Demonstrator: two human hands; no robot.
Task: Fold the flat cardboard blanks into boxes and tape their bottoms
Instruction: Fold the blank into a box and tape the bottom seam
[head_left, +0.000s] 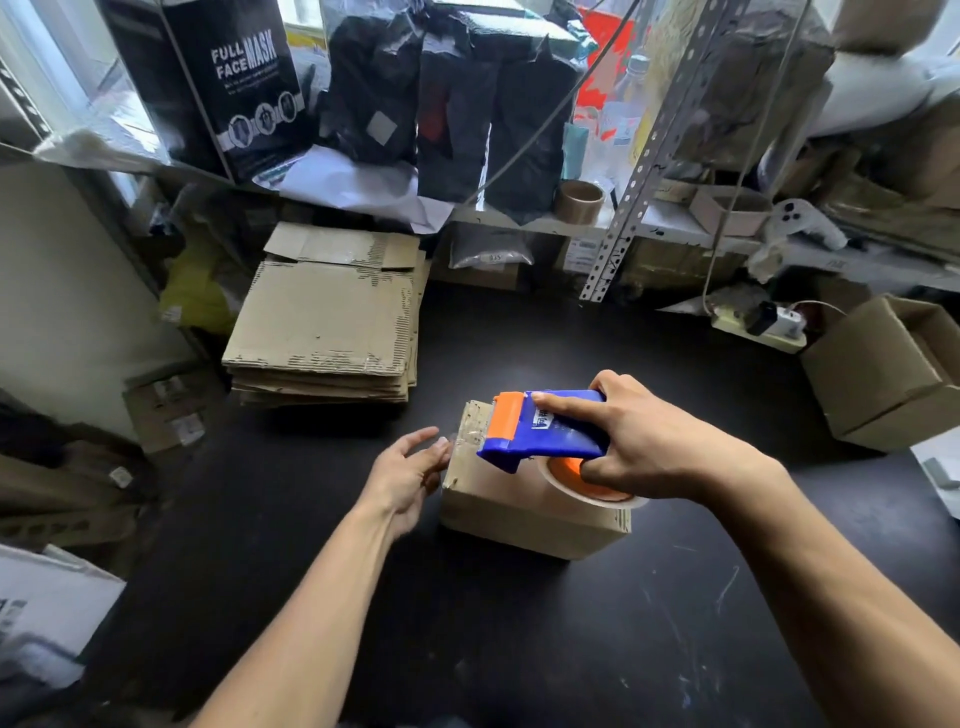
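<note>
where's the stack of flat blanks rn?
In the head view, the stack of flat blanks sits on the black table, left of centre at the back, beyond the box being taped and below the shelf.

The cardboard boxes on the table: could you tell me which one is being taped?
The small box under the tape dispenser; the box at the right edge stands untouched.

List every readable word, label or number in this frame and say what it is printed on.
"FULL FACE MASK": black carton on the shelf; its smaller print is blurred.
"035", uncertain: tag on the grey bag.
White label on the tape dispenser: unreadable.
Stickers on the side cartons: too small.
</note>
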